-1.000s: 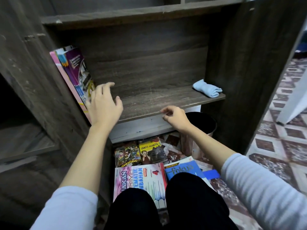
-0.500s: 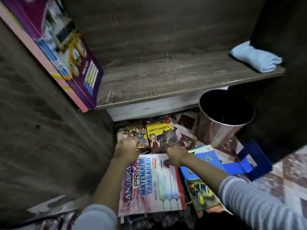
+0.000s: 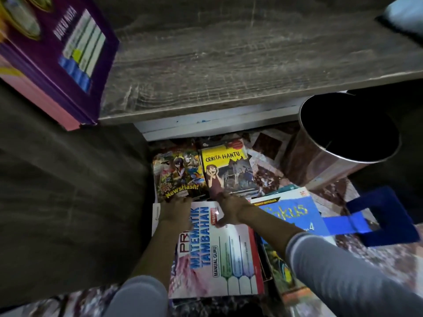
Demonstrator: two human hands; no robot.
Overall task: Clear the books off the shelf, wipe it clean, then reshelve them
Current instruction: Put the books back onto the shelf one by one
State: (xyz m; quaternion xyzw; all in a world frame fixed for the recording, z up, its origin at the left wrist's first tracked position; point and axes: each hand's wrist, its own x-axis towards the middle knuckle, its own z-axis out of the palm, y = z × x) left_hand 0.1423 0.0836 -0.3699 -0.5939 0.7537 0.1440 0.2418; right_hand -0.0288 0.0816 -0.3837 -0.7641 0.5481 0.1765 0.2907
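Left sleeve (image 3: pixel 139 296): long and soft, pale grey-blue cloth, plain, with a round, puffy end.
Right sleeve (image 3: pixel 343 277): the same pale grey-blue cloth, plain, with a snug cuff that has a lighter rim.
Arms (image 3: pixel 155 248): bare from the sleeve ends down to the wrists.
Left hand (image 3: pixel 175 210): bare.
Right hand (image 3: pixel 231 211): bare.

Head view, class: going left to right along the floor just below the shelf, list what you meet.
Newsflash comic → Cerita Hantu book → metal bin.
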